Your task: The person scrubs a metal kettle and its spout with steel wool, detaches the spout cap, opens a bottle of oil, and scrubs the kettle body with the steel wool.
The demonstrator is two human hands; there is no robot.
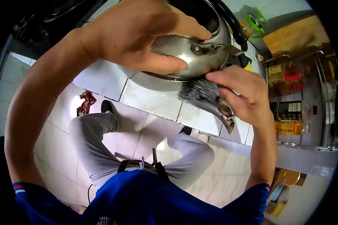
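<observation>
A silver metal kettle (169,50) with a round dark opening lies tilted at the top of the head view. Its black handle (233,22) arches off to the right. My left hand (139,35) grips the kettle's body, thumb and fingers spread across the metal. Between the fingers of my right hand (244,90) is a dark grey steel wool scrubber (199,91), pressed against the kettle's underside near its spout (223,116). A shiny rounded metal surface (154,81) shows under the kettle; whether it is a separate vessel I cannot tell.
White tiles (146,97) form a ledge under the kettle. Bottles and jars (287,127) stand on a rack at right, near a wooden board (298,35) and a green-lidded container (254,23). A red patterned cloth (85,103) lies on the floor. My legs are below.
</observation>
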